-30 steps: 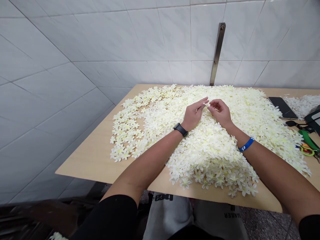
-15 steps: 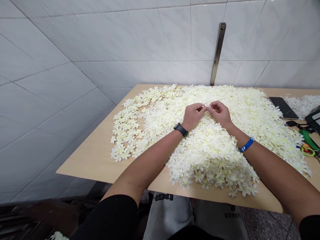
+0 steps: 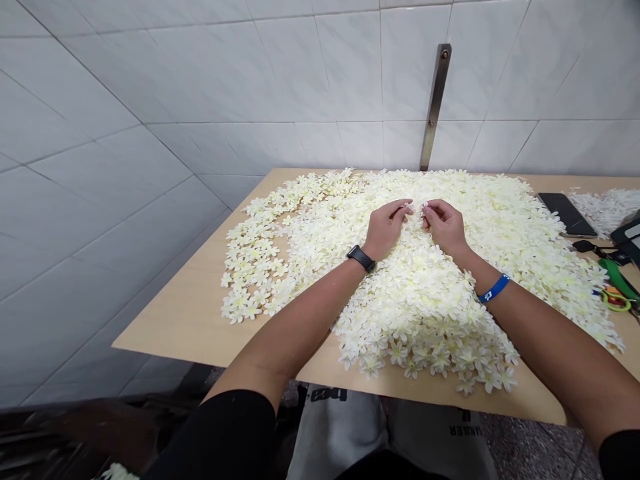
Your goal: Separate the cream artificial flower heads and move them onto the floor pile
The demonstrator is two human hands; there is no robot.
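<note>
My left hand (image 3: 386,228) is raised over a heap of artificial white flowers (image 3: 415,287), its thumb and fingers pinched around a small white flower piece (image 3: 409,209). Just to its right, my right hand (image 3: 445,225) also pinches a small white flower piece (image 3: 425,207) between thumb and forefinger. A narrow gap separates the two sets of fingertips. How the held pieces are shaped is too small to make out. Loose flowers with pale yellow centres lie beneath and around both hands.
The flowers spread across a light brown tabletop (image 3: 175,320) against a tiled wall (image 3: 240,80). At the right lie a dark phone (image 3: 567,215), a pile of white stems or strips (image 3: 607,208) and a green-handled tool (image 3: 617,280). A metal strip (image 3: 435,107) is fixed to the wall.
My hands were touching at the fingertips; now they have moved slightly apart, each with a small white piece in its pinch. The flowers on the table look unchanged.
</note>
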